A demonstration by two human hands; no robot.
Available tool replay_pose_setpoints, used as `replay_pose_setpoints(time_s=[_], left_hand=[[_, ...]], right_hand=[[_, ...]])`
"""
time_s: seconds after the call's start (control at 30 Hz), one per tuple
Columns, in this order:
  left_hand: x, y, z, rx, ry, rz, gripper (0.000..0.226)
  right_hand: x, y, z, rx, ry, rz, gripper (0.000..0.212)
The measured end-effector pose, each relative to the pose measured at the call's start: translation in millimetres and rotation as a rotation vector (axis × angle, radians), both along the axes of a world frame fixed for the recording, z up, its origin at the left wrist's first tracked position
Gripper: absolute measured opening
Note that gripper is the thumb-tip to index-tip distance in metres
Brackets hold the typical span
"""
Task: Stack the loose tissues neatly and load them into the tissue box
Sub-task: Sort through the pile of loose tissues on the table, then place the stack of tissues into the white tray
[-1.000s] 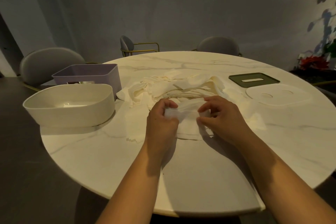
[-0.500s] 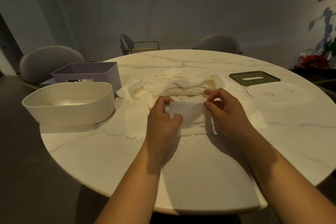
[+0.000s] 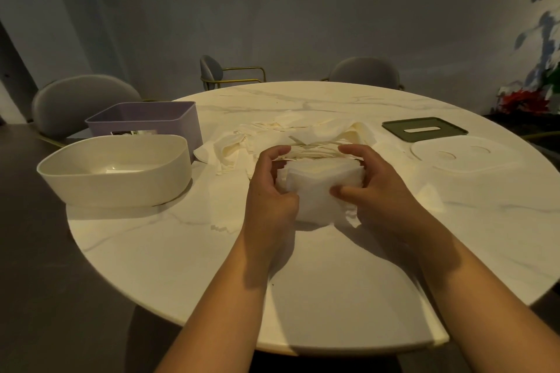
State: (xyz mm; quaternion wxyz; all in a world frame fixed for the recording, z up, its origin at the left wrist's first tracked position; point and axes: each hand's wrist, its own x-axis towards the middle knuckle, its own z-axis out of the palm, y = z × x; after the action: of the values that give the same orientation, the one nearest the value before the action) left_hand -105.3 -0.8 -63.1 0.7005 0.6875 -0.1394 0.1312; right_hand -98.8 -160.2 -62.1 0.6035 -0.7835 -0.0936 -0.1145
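While pressing in from both sides, holding a squared stack of white tissues (image 3: 318, 188) over the pale, marble-veined counter (image 3: 333, 297), near its middle; whether resting on it or lifted clear, impossible to tell. Curling the left hand (image 3: 269, 191) round the stack's left edge, with the fingers (image 3: 278, 151) hooking over the far side and the thumb lying on the near side. Clamping the right hand (image 3: 378, 191) on the right edge in the same way, thumb pressing on the top sheet.

Looking soft and thin, with sheet edges mostly lining up but fraying out unevenly at the near right corner. Backing onto a crumpled pile of loose tissues (image 3: 303, 136), creamy white, spreading over the counter just beyond the hands, with a few flat sheets trailing out to left and right.

Standing open at the left: a cream tissue box (image 3: 115, 172) with rounded corners and, just behind it, a purple box (image 3: 145, 118) showing a small dark-and-light printed patch inside, too blurred for reading. Lying flat at the far right: a dark green lid (image 3: 424, 129) with a slot and, just nearer, a white rounded lid (image 3: 463, 154). Standing beyond the counter, grey chairs (image 3: 81, 100).
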Motion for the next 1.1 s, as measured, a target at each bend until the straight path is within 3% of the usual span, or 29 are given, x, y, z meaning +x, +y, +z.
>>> replay_pose_setpoints(time_s=[0.13,0.33,0.5,0.57,0.63,0.7,0.77,0.93,1.03,1.1], left_hand=[[-5,-2,4,0.018,0.012,-0.03,0.072],[-5,-4,5,0.118,0.067,-0.044,0.073],[-11,-8,10,0.03,0.085,-0.131,0.064],[-9,-8,8,0.008,0.093,-0.129,0.063],[-8,-7,7,0.001,0.102,-0.11,0.063],[-9,-6,7,0.018,0.094,-0.07,0.062],[-9,-6,7,0.007,0.08,-0.027,0.06],[0,-2,2,-0.065,0.185,0.026,0.056],[2,-2,0,-0.179,0.382,-0.138,0.061],[3,-2,-2,-0.149,0.429,-0.245,0.067]], right_hand=[[-3,0,3,0.096,-0.078,0.009,0.057],[0,3,1,0.021,-0.04,0.024,0.038],[2,3,-2,0.024,0.014,0.005,0.024],[3,4,-3,0.031,0.048,0.036,0.033],[3,2,-3,0.0,0.067,0.048,0.056],[4,0,-4,-0.14,0.043,0.037,0.076],[5,-1,-5,-0.228,0.01,0.004,0.083],[6,-3,4,0.074,0.039,-0.176,0.07],[7,0,8,0.266,0.117,-0.251,0.059],[5,4,8,0.358,0.149,-0.259,0.052]])
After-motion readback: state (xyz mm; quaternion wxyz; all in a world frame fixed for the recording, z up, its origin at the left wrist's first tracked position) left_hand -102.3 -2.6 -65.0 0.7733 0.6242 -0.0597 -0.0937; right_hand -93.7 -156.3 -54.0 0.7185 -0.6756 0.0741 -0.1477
